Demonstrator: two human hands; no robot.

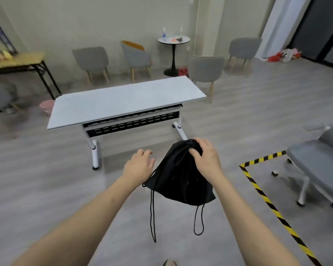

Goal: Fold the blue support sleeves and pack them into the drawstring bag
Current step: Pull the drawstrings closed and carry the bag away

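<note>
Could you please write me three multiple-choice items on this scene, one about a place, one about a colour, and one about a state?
1. Where is the drawstring bag?
A. On the white table
B. Held in the air, nearer than the white table
C. On the grey office chair

2. What colour is the bag?
A. Black
B. Blue
C. Red

3. What is the left hand doing?
A. Gripping the bag's top
B. Pulling a cord
C. Open beside the bag, holding nothing

Answers: 1 B, the right hand grips its gathered top above the floor. 2 A, the fabric and cords are black. 3 C, its fingers are spread and hold nothing.
</note>
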